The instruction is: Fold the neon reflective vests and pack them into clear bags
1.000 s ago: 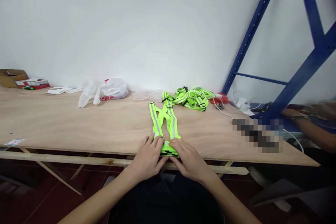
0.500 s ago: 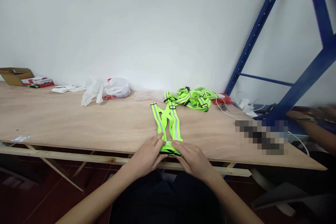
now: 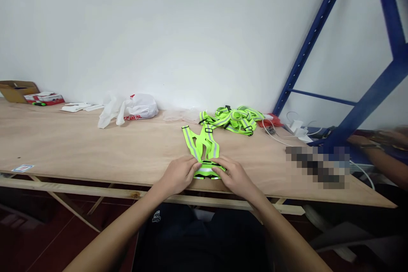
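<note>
A neon-yellow reflective vest (image 3: 208,143) made of straps with silver stripes lies on the wooden table, its near end folded into a flat bundle close to the front edge. My left hand (image 3: 179,175) grips the left side of that bundle, thumb on top. The right side is pinched in my right hand (image 3: 235,177), fingers curled over the far edge. Black trim shows along the bundle's near and far edges. Two straps stretch away from it, with black buckles at their far ends. Behind lies a tangled heap of more such vests (image 3: 236,119).
A white plastic bag (image 3: 142,106), clear film and a red-and-white box (image 3: 44,98) line the wall side of the table (image 3: 79,148). At right are a blue metal frame (image 3: 314,42), white cables, a blurred-out patch and another person's arm (image 3: 382,159).
The folded end of the vest has moved slightly away from me and turned over, now showing a silver stripe on top. Both hands moved forward with it.
</note>
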`<state>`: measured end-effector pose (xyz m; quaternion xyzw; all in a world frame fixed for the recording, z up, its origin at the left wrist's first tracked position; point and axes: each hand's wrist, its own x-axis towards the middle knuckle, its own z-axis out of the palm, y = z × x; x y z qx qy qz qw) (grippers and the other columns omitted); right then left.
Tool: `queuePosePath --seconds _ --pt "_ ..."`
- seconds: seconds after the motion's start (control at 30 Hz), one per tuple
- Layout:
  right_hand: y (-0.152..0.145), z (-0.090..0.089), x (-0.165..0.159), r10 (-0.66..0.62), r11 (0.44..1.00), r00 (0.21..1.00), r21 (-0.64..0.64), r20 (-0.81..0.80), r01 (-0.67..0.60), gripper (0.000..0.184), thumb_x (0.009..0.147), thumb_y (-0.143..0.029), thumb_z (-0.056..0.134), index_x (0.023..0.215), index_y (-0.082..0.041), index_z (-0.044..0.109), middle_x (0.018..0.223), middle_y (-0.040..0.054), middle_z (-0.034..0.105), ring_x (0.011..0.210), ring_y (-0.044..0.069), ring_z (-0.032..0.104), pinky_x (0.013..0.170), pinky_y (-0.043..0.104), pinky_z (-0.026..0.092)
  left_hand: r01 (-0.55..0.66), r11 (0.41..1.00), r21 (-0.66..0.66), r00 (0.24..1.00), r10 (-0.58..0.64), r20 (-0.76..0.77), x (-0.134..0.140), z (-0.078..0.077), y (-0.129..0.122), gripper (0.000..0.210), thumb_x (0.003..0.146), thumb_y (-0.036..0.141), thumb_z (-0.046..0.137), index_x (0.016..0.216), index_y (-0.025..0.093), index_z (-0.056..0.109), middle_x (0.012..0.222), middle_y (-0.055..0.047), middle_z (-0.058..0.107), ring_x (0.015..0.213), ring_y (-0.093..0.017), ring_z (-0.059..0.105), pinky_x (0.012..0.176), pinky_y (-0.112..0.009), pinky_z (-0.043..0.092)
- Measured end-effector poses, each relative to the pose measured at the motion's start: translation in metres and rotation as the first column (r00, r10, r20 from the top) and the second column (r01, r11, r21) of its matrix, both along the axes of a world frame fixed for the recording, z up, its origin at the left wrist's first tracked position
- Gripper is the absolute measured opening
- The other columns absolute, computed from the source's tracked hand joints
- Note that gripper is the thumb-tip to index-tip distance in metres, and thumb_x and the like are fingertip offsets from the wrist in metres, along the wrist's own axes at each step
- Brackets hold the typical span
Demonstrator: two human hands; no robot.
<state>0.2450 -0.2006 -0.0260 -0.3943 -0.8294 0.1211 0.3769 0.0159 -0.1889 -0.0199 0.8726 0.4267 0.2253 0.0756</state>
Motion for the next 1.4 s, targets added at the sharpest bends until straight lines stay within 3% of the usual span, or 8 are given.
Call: queuePosePath --seconds 0.17,0.37,0.5,0.63,0.8,1.0,1.17,1.4 --pt "0.012 -0.005 0.000 -0.076 0.977 0.997 -0.196 0.026 0.079 0.030 0.097 -0.032 0.052 0.112 -0.021 0.075 0.111 0.0099 0.075 0.103 0.027 0.070 0.092 0.040 0.054 -0.027 0.998 -0.062 0.999 0.025 -0.032 0.005 0.003 0.018 0.040 0.105 0.035 0.036 0.091 0.016 0.068 0.093 -0.009 0.070 0.088 -0.024 0.065 0.080 -0.033 0.048" --pt "0.015 -0.013 0.004 -0.182 0.981 0.960 0.101 0.212 0.164 0.025 0.095 -0.029 0.059 0.112 -0.022 0.075 0.107 0.0104 0.066 0.103 0.025 0.065 0.091 0.040 0.054 -0.061 0.983 0.175 0.997 0.070 -0.045 0.011 -0.002 0.019 0.012 0.099 0.028 0.055 0.097 0.019 0.062 0.099 -0.006 0.065 0.091 -0.023 0.061 0.079 -0.034 0.048" --pt "0.009 -0.014 0.000 -0.222 0.938 0.950 0.315 0.221 0.146 0.022 0.095 -0.024 0.059 0.114 -0.019 0.071 0.112 0.0129 0.067 0.105 0.028 0.062 0.090 0.044 0.054 0.030 0.935 0.354 0.993 0.014 -0.120 0.013 -0.008 0.013 0.022 0.100 0.023 0.052 0.082 0.018 0.063 0.087 -0.008 0.065 0.091 -0.025 0.061 0.086 -0.038 0.050" --pt "-0.005 -0.014 -0.003 -0.147 0.927 0.951 0.372 0.273 0.037 0.023 0.101 -0.019 0.047 0.103 -0.019 0.070 0.096 0.0106 0.072 0.092 0.025 0.066 0.082 0.040 0.056 0.109 0.911 0.397 0.990 -0.065 -0.123 0.008 -0.013 -0.001 0.028 0.101 0.040 0.053 0.091 0.015 0.065 0.088 -0.010 0.067 0.092 -0.027 0.063 0.092 -0.043 0.051" --pt "-0.030 -0.018 0.004 -0.098 0.935 0.957 0.355 0.273 -0.005 0.034 0.094 -0.037 0.065 0.121 -0.017 0.065 0.112 0.0145 0.072 0.109 0.029 0.066 0.092 0.045 0.057 0.161 0.932 0.325 0.985 -0.132 -0.111 -0.001 -0.017 -0.020 0.033 0.096 0.046 0.060 0.106 0.014 0.061 0.102 -0.013 0.067 0.096 -0.029 0.064 0.083 -0.041 0.055" --pt "-0.045 -0.021 0.014 -0.053 0.939 0.963 0.342 0.263 -0.042 0.034 0.094 -0.016 0.056 0.127 -0.022 0.064 0.115 0.0118 0.073 0.106 0.028 0.067 0.092 0.047 0.057 0.186 0.940 0.287 0.975 -0.141 -0.172 -0.002 -0.018 -0.036 0.021 0.100 0.030 0.054 0.115 0.016 0.058 0.110 -0.012 0.067 0.101 -0.028 0.064 0.086 -0.041 0.054" --pt "-0.039 -0.023 0.011 -0.023 0.958 0.986 0.286 0.164 -0.026 0.028 0.097 -0.017 0.052 0.121 -0.023 0.064 0.108 0.0105 0.073 0.099 0.026 0.067 0.086 0.043 0.057 0.158 0.966 0.203 0.975 -0.119 -0.190 0.001 -0.013 -0.033 0.018 0.103 0.024 0.043 0.108 0.018 0.060 0.101 -0.011 0.068 0.093 -0.026 0.065 0.080 -0.037 0.053" --pt "-0.018 -0.017 0.012 -0.094 0.994 0.993 -0.064 -0.069 0.090 0.022 0.095 -0.033 0.055 0.111 -0.021 0.064 0.102 0.0067 0.073 0.093 0.024 0.069 0.082 0.036 0.056 0.115 0.993 -0.022 0.993 -0.115 0.001 0.005 0.005 -0.006 0.029 0.104 0.033 0.042 0.089 0.017 0.062 0.086 -0.007 0.068 0.081 -0.022 0.063 0.074 -0.030 0.046"
